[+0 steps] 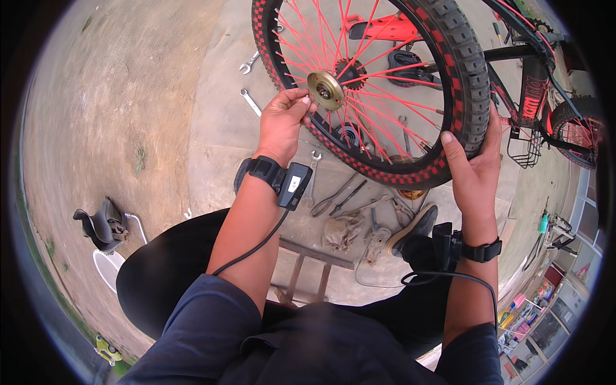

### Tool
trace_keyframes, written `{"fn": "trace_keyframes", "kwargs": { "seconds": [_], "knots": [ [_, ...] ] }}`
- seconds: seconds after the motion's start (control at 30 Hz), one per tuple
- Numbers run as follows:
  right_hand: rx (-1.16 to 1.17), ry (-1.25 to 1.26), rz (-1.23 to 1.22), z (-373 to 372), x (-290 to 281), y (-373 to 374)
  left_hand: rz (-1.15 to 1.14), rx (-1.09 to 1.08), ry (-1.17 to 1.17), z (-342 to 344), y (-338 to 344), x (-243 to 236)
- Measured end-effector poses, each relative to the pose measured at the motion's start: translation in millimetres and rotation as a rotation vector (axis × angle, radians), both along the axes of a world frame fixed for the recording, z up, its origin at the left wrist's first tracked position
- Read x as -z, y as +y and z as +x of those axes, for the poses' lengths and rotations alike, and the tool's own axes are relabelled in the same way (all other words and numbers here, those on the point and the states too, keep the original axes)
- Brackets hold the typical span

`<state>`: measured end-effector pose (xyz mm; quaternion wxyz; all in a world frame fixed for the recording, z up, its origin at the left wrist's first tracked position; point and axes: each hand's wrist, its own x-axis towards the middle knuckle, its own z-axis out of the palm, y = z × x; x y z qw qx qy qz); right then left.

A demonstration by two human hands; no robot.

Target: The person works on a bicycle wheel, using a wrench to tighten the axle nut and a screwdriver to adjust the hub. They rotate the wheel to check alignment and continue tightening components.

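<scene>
A red-spoked wheel [351, 72] with a red-and-black checked band, held tilted over the ground [154, 83] in front of the person; a brass-coloured disc [325, 90] sits at its centre, facing the person. The left hand [282, 122] reaches to the lower left edge of this disc, thumb and forefinger bent to a narrow pinch; whether they clasp the disc or a small part between them cannot be told. The right hand [475, 170] is spread wide around the tyre [473, 77] at the wheel's lower right edge, thumb on the near side and fingers curled over the outer tread, gripping it. Just beyond the tyre is a black-and-red bicycle frame [534, 83]. Wrenches [251, 102] lie on the ground near the wheel's left edge, and a crumpled brown rag [340, 232] lies below its lower edge, near a dark shoe [416, 231]. Toward the ground's left edge rests a black saddle [104, 226].
</scene>
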<state>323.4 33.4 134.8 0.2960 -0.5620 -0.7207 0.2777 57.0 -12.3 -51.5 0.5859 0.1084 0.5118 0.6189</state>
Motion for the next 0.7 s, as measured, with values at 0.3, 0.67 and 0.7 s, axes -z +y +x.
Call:
{"fn": "trace_keyframes", "kwargs": {
  "seconds": [0.3,0.67,0.7],
  "knots": [
    [-0.059,0.066,0.002,-5,-6,-3,-0.006,0.017,0.007,5,5,-2],
    [-0.052,0.072,-0.005,-8,-7,-3,-0.003,0.023,0.305,12,10,-8],
    [-0.048,0.059,-0.004,-8,-7,-3,0.005,0.018,0.321,12,11,-7]
  ]
}}
